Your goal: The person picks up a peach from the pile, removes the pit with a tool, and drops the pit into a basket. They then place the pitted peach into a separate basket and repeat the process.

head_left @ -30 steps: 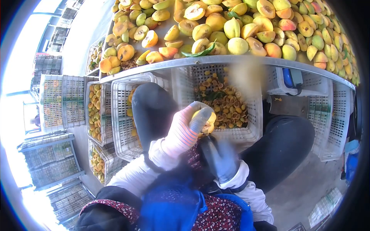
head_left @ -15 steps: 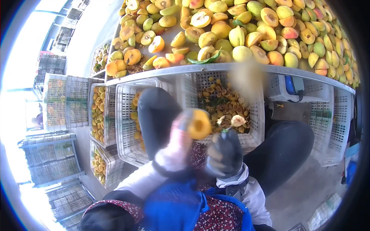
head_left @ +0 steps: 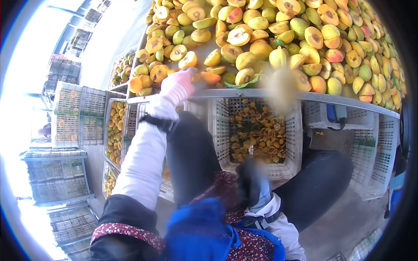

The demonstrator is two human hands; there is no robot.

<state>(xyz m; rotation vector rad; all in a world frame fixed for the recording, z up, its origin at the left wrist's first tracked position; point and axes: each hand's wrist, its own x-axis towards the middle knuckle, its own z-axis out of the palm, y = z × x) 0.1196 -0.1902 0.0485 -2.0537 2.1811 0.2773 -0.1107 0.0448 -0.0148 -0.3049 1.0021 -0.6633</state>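
My left hand [head_left: 179,83], in a pale glove, reaches over the metal front edge of the table among halved peaches [head_left: 188,60]. Motion smears its fingers beside an orange half [head_left: 210,78]. Low over my lap, my right hand [head_left: 253,179] in a dark glove is closed around a slim tool with a shiny metal tip [head_left: 251,150]; its handle is hidden in the fist. Below the table edge, between my knees, a white crate [head_left: 221,135] holds brown-yellow scraps and pits [head_left: 257,130].
Cut peaches [head_left: 339,56] are heaped across the table behind its metal rim [head_left: 322,96]. Crates of fruit [head_left: 116,130] stand at the left, with stacked crates [head_left: 65,113] beyond. A blue object [head_left: 333,113] sits in a crate at the right. A blurry smudge overlaps the table edge.
My left hand, which held a peach half over the crate, has moved up and forward to the table and no longer shows that half. My right hand has dropped slightly towards my lap.
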